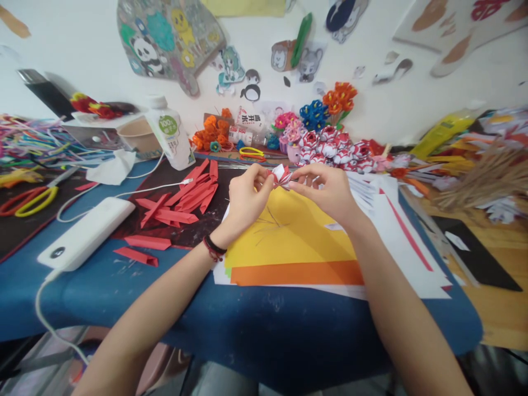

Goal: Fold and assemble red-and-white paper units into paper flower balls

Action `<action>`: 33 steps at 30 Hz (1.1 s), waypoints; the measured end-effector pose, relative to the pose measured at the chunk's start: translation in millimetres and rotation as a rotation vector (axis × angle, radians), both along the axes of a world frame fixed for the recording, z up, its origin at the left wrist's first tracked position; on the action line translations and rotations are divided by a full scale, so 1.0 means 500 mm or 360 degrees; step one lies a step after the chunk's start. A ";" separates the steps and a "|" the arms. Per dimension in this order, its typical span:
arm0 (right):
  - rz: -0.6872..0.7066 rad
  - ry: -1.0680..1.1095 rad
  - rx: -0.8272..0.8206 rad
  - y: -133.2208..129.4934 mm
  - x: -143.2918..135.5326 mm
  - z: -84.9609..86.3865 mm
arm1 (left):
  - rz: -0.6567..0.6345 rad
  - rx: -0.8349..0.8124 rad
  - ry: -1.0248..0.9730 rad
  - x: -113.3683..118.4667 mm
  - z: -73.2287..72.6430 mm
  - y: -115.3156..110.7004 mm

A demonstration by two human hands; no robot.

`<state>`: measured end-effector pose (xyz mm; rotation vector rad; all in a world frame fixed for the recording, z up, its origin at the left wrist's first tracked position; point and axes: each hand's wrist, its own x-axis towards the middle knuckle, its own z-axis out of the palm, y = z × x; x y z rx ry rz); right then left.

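Note:
A small red-and-white folded paper flower (282, 175) is held up over the yellow paper sheet (289, 231). My left hand (251, 195) pinches its left side between thumb and fingertips. From the right, my right hand (324, 190) closes thumb and forefinger at the flower's edge; a thin dark strip or wire seems to lie at those fingertips. Several thin wires (270, 220) rest on the yellow sheet below. To the left lies a loose pile of folded red paper strips (193, 192). Behind my hands sits a heap of similar red-and-white paper flowers (330, 147).
Left on the blue tabletop (264, 324) are a white power bank (86, 234) with a cable, scissors (37, 201) and a white bottle (170, 135). Yellow-handled scissors (252, 154) and orange flowers (212, 132) stand behind. Brown paper strips (478, 173) and a black tablet-like slab (478, 253) lie right.

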<state>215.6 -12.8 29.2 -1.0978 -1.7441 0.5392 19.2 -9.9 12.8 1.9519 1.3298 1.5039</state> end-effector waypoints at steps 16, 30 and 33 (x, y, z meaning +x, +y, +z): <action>-0.0089 -0.0274 0.0333 0.003 0.002 -0.004 | 0.0147 0.0283 0.0481 -0.001 0.000 -0.004; -0.0089 -0.0481 0.0480 -0.014 -0.021 -0.006 | 0.0190 0.0756 0.1070 -0.008 0.002 -0.013; -0.0043 -0.0476 0.0493 -0.011 -0.019 -0.007 | 0.0167 0.0772 0.1040 -0.013 0.004 -0.007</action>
